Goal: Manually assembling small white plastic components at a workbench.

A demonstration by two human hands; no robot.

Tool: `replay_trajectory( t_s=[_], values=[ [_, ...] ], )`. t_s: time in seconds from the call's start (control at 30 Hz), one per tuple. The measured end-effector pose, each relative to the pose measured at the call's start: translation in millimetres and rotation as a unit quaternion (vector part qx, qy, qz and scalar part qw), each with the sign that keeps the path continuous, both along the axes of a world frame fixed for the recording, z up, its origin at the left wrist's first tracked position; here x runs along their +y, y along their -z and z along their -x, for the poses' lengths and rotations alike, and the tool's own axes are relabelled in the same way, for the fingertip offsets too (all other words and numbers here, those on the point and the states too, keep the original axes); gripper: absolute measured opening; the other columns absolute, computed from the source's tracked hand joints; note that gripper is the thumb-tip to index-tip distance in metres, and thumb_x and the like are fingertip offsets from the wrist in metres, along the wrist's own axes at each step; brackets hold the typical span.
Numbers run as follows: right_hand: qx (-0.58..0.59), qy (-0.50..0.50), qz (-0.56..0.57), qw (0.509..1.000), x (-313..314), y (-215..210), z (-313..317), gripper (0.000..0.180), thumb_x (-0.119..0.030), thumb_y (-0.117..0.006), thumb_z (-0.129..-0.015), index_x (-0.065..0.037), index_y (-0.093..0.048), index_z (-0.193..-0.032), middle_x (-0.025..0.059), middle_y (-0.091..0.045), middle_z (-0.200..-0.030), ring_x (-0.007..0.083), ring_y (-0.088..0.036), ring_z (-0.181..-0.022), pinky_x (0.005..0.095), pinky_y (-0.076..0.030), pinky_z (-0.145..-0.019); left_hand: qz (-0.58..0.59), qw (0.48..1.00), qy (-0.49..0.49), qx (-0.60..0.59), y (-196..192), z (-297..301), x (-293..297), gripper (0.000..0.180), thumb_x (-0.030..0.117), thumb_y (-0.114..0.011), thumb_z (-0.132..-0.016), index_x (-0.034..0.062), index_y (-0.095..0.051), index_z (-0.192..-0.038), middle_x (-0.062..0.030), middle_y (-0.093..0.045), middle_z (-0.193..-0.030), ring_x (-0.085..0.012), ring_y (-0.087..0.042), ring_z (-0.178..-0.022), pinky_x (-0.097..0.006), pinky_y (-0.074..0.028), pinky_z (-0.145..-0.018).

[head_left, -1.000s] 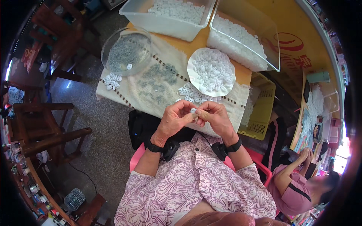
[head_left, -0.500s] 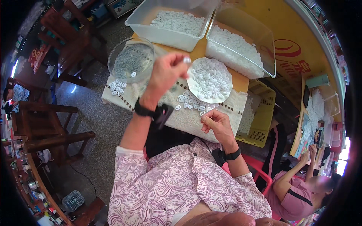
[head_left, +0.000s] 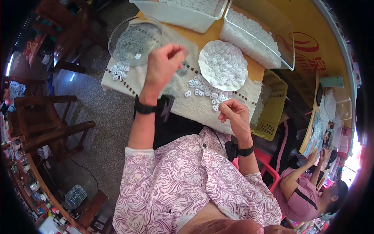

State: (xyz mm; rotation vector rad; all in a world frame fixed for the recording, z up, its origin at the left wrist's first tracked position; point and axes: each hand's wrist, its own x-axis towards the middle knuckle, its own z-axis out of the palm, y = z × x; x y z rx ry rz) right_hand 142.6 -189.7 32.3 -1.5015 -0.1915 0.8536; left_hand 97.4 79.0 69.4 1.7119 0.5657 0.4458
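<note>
My left hand [head_left: 161, 64] is raised over the towel [head_left: 171, 105], thumb and fingers pinched together. Its fingertips are smeared by motion, so I cannot make out what they hold. My right hand [head_left: 238, 117] rests low at the towel's right side, thumb and forefinger pinched; anything between them is too small to name. Beside it lie loose white oval pieces [head_left: 200, 85], each with two holes. Behind them a scalloped white plate [head_left: 201, 64] is heaped with more such pieces. A small patch of grey metal bits [head_left: 182, 71] lies near my left hand.
A round clear tray [head_left: 111, 43] of thin metal bits sits at the far left, a few white pieces [head_left: 119, 71] before it. Two clear bins [head_left: 187, 17] of white pieces stand behind. At right are a yellow crate [head_left: 269, 113] and a person in pink [head_left: 296, 191] at another table.
The white piece seen at my left fingertips no longer shows clearly. My left hand has shifted slightly left. The whole view has shifted a little; my right hand stays pinched.
</note>
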Motion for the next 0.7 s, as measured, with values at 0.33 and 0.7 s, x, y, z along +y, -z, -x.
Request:
replay_trajectory(
  t_s=[0.33, 0.7],
  values=[
    [-0.036, -0.051, 0.064, 0.996, 13.8, 5.7, 6.6, 0.016, -0.016, -0.066, -0.088, 0.0, -0.062, -0.087, 0.0026, -0.061, -0.068, 0.0072, -0.059, -0.058, 0.0201, -0.048, -0.053, -0.214, 0.974, 0.068, 0.019, 70.5, 45.2, -50.0, 0.008, 0.008, -0.068, -0.073, 0.0046, -0.064, -0.079, -0.0122, -0.059, -0.078, -0.0323, -0.059, -0.075, -0.042, -0.048, -0.068],
    [-0.045, -0.073, 0.072, 0.994, 18.4, 3.1, 10.9, 0.015, -0.015, -0.066, -0.089, 0.0, -0.062, -0.088, 0.0025, -0.062, -0.067, 0.0069, -0.058, -0.057, 0.0204, -0.047, -0.052, -0.346, 0.934, 0.071, 0.053, 76.7, 40.9, -73.8, 0.015, 0.01, -0.071, -0.073, 0.0061, -0.064, -0.085, -0.0114, -0.054, -0.084, -0.031, -0.059, -0.081, -0.04, -0.048, -0.069]
  ],
)
